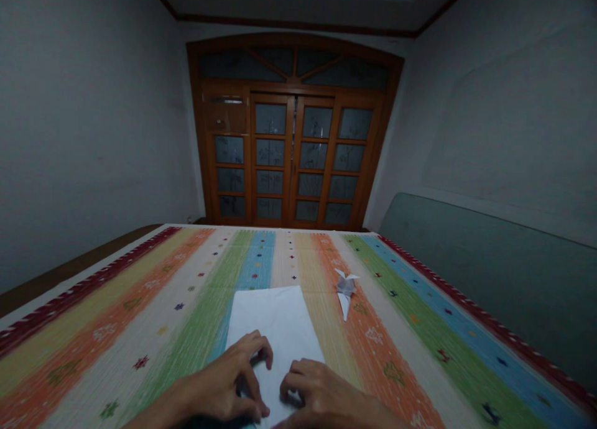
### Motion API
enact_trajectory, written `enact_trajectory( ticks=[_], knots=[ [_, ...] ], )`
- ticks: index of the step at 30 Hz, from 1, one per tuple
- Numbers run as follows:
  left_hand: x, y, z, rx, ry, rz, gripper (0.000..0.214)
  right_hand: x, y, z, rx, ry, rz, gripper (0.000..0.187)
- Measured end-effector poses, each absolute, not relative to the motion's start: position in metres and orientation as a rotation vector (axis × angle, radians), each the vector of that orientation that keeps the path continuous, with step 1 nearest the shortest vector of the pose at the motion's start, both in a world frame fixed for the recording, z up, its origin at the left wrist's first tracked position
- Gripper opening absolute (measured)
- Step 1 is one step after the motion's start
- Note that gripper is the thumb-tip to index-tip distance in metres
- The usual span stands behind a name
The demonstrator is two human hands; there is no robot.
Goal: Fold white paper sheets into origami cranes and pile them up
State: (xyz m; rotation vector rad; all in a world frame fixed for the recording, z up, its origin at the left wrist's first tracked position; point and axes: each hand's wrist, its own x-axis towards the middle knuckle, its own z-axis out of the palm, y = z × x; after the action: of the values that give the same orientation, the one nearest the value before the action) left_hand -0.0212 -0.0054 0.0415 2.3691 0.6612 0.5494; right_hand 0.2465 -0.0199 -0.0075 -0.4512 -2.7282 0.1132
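Observation:
A white sheet of paper [273,317] lies lengthwise in front of me, its near end cut off by the bottom of the picture. My left hand [237,376] rests over its left side, fingers bent down onto the paper and the thumb low near the close end. Across from it, my right hand [317,388] is curled at the right side, with fingertips tucked toward the sheet. Between the hands a strip of paper shows. Just what the thumbs grip is partly hidden. Beyond the right hand sits a folded paper crane [346,286], touched by neither hand.
A striped, multicoloured cloth [200,304] covers the table. Along the right side stands a grey-green padded backrest [489,255]. Wooden doors with glass panes [293,155] close off the far end, with pale walls on both sides.

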Motion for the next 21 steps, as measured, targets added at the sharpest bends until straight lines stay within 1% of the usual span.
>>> enact_trajectory(
  ticks=[2,4,8,13,18,20,21],
  knots=[
    [-0.021,-0.006,0.042,2.364,0.663,0.550,0.010,0.246,-0.022,-0.008,-0.451,-2.716,0.143,0.044],
    [-0.021,-0.006,0.044,2.361,0.655,0.541,0.012,0.247,-0.023,-0.009,-0.463,-2.702,0.192,0.043],
    [-0.021,-0.005,0.045,2.350,0.626,0.545,0.020,0.248,-0.028,-0.006,-0.483,-2.693,0.339,0.033],
    [-0.021,-0.003,0.042,2.355,0.637,0.528,0.020,0.251,-0.031,-0.007,-0.502,-2.665,0.515,0.023],
    [-0.020,-0.002,0.036,2.314,0.668,0.534,0.032,0.246,-0.020,-0.033,-0.400,-2.674,0.447,0.006],
    [-0.020,0.000,0.032,2.269,0.667,0.573,0.036,0.243,-0.015,-0.043,-0.322,-2.672,0.398,0.003],
    [-0.021,0.002,0.030,2.244,0.663,0.601,0.036,0.242,-0.013,-0.047,-0.308,-2.652,0.381,0.005]
  ],
)
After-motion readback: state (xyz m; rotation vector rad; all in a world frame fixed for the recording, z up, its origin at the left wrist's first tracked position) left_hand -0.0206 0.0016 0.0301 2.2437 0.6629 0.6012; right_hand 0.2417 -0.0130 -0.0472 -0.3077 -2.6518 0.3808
